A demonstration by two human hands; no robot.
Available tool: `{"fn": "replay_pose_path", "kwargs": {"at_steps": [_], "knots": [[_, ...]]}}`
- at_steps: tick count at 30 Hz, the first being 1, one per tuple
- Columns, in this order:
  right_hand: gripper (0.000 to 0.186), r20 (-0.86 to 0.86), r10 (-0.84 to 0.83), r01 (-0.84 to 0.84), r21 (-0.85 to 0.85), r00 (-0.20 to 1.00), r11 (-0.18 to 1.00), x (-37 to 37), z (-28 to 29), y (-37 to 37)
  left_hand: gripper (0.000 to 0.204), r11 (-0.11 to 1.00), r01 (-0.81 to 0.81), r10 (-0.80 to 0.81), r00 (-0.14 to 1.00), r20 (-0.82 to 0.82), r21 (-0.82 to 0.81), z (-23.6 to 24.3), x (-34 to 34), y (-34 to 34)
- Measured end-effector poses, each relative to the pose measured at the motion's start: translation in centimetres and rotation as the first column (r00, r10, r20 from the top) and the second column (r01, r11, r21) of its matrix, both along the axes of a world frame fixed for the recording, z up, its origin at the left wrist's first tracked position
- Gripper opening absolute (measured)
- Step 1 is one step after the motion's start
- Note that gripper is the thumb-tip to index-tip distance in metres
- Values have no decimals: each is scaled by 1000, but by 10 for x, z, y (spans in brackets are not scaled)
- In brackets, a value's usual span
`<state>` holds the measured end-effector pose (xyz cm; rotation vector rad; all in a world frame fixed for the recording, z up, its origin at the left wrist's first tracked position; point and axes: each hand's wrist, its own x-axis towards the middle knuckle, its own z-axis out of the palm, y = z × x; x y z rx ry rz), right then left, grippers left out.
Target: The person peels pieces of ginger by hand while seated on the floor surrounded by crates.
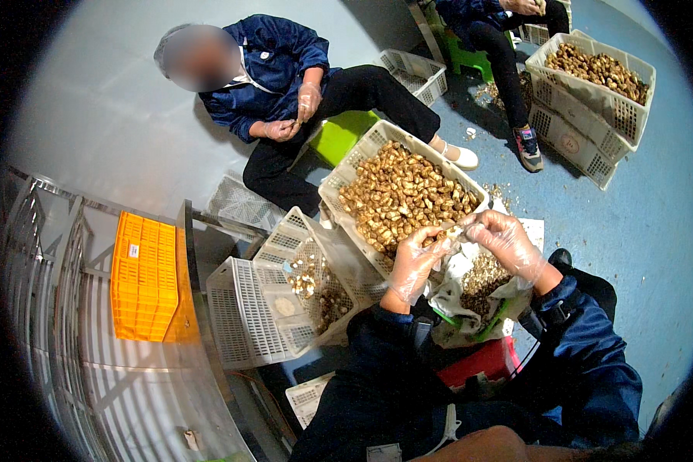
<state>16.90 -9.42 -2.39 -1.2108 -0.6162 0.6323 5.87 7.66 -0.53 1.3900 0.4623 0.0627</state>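
In front of me, my left hand (416, 266) and my right hand (508, 242), both in clear plastic gloves, come together with fingertips pinched. Between them is a small pale piece (453, 233) with a brownish edge; its exact kind is hard to make out. Just beyond my left hand, a white slatted crate (329, 187) is heaped with shiny, rounded brown pieces (404, 192) that look like mushrooms. Below my hands lies a white plastic bag (456, 266) holding many small brown scraps (483, 286).
A white crate (235, 312) with pale pieces and scraps stands left. An orange crate (142, 273) sits on metal racking. Across from me a seated co-worker's gloved hands (292, 119) work near a green stool (346, 135). Another person sits beside stacked crates (581, 142). Scraps litter the blue floor.
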Motion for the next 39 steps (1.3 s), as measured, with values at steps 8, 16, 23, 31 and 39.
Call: {"fn": "replay_pose_path", "kwargs": {"at_steps": [8, 16, 23, 31, 39], "knots": [[18, 91, -34, 39, -47, 995, 998, 4, -2, -2, 33, 984, 13, -8, 1000, 31, -176, 0, 2, -2], [19, 96, -12, 21, -96, 995, 995, 5, 3, -3, 29, 976, 1, 9, 999, 45, -219, -6, 2, -7], [16, -16, -30, 30, 12, 999, 999, 2, 3, 0, 31, 954, -8, 13, 1000, 16, -301, -1, 7, -14], [18, 145, -64, 70, -36, 987, 997, 1, 6, 2, 34, 950, -22, 29, 999, 17, -312, 2, 6, -16], [21, -107, -87, 71, -151, 990, 986, 12, -11, -2, 41, 989, -18, 24, 999, 45, -147, -12, 5, -11]]}}
